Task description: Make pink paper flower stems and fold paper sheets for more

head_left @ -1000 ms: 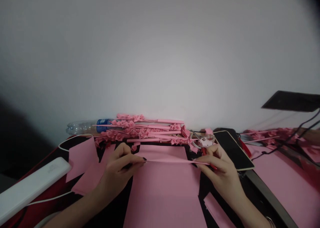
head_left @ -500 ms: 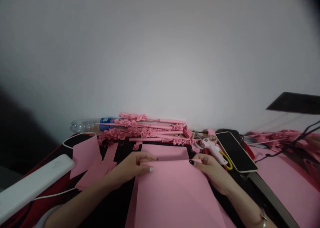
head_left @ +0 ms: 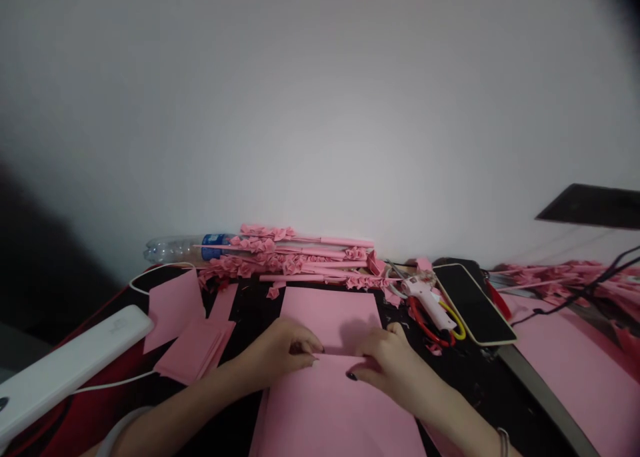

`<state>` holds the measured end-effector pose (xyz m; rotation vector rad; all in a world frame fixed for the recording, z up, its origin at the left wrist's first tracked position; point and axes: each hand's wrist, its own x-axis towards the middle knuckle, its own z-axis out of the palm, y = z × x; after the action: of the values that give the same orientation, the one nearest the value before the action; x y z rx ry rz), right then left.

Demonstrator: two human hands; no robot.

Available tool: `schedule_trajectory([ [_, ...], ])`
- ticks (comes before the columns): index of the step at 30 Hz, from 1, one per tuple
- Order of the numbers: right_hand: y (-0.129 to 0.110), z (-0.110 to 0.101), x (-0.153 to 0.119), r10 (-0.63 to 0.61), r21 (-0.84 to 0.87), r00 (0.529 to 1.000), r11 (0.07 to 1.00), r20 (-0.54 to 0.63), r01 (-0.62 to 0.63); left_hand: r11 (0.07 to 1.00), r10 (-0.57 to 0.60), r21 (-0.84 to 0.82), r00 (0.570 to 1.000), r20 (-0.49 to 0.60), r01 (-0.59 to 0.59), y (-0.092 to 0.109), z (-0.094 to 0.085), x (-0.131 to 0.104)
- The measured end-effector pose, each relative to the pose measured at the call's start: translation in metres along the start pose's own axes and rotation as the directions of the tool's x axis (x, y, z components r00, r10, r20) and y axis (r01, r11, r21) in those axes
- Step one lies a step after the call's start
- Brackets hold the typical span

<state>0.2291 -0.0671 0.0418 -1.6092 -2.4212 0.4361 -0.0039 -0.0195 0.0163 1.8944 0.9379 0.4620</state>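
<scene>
A large sheet of pink paper point(head_left: 345, 407) lies in front of me, its far edge bent up between my two hands. My left hand point(head_left: 287, 353) pinches that edge on the left, thumb on the near side. On the right, my right hand point(head_left: 385, 363) pinches the same edge, its dark-nailed thumb in front and the other fingers curled behind. Under and beyond it lies another flat pink sheet point(head_left: 327, 307). Small cut pink paper pieces point(head_left: 187, 353) lie left of my left hand.
Pink paper flowers on stems point(head_left: 295, 263) lie along the wall beside a plastic bottle point(head_left: 175, 249). To the right are a glue gun point(head_left: 433, 307), a phone point(head_left: 475, 303) and more pink sheets point(head_left: 570, 357). A white oblong device point(head_left: 75, 370) with a cable sits at left.
Both hands have moved nearer to me and closer together along the sheet's edge. The lifted edge has come down toward me, showing more of the sheet beyond.
</scene>
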Motion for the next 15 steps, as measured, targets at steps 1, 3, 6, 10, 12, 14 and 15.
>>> schedule_trajectory([
  [1,-0.002,0.002,0.0,-0.003,-0.029,1.0,1.0,-0.005,0.003,0.997,0.042,0.067,0.999,-0.003,-0.042,0.001,0.001,0.0],
  [3,-0.004,0.006,0.0,-0.012,-0.094,1.0,0.995,-0.029,0.01,0.971,0.109,0.212,0.994,0.002,-0.107,0.002,0.002,-0.001],
  [6,-0.005,0.012,0.0,-0.112,-0.22,0.989,0.972,-0.097,0.089,0.905,0.179,0.389,0.984,0.022,-0.173,0.004,0.005,-0.002],
  [10,-0.012,0.02,-0.002,-0.275,-0.355,0.939,0.915,-0.205,0.191,0.82,0.277,0.513,0.96,0.035,-0.255,0.007,0.011,-0.004],
  [12,-0.018,0.023,-0.004,-0.292,-0.358,0.934,0.911,-0.204,0.206,0.774,0.324,0.558,0.944,0.056,-0.299,0.008,0.015,-0.005],
  [14,-0.022,0.026,-0.006,-0.278,-0.327,0.94,0.923,-0.197,0.204,0.741,0.335,0.595,0.939,0.073,-0.31,0.008,0.018,-0.005],
  [15,-0.024,0.026,-0.006,-0.264,-0.304,0.945,0.932,-0.191,0.199,0.736,0.331,0.603,0.941,0.074,-0.307,0.008,0.02,-0.005],
])
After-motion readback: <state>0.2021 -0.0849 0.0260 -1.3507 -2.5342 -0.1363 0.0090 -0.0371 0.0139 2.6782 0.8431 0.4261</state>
